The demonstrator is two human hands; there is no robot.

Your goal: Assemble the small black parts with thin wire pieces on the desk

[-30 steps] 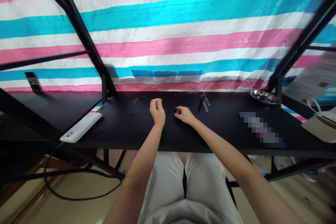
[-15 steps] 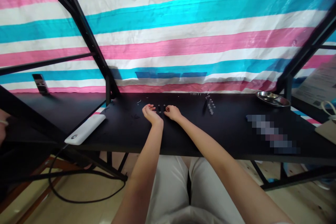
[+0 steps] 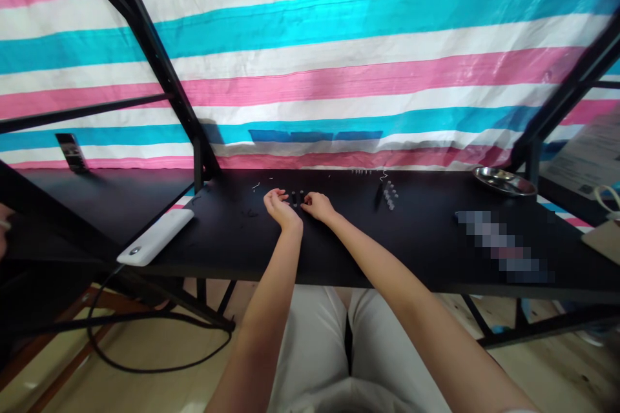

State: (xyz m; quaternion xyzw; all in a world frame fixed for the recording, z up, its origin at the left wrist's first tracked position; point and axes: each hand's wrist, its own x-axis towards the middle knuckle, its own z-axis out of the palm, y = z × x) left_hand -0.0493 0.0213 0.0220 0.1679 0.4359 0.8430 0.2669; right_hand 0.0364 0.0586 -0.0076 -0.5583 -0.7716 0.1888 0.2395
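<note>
Setup: pink, white and turquoise striped plastic tarpaulin (image 3: pixel 339 32) hangs beyond a black metal-framed table; matt black tabletop (image 3: pixel 208 248) runs across in front of the seated person, whose white trousers (image 3: pixel 310 348) show below both forearms.

Beyond the right hand: shallow round stainless steel dish (image 3: pixel 504 181), far off; nearer, a cluster of small clear ribbed pieces (image 3: pixel 389 195) beside a slim black stick-like item (image 3: pixel 378 192), and a short row of tiny metal pins (image 3: pixel 361 171). Beyond the left hand: white rectangular power bank (image 3: pixel 155 237) with a black cable (image 3: pixel 145 361) trailing below the table; thin curls of pale wire (image 3: pixel 255 186) lie on the tabletop.

Work in hand: two small black upright cylinders (image 3: pixel 296 197) stand side by side between the hands. Left hand (image 3: pixel 279 206): palm down, fingers loosely curled, tips at the cylinders. Right hand (image 3: pixel 316 206): likewise half curled, tips at the cylinders. Grip on either: cannot tell at this resolution.
</note>
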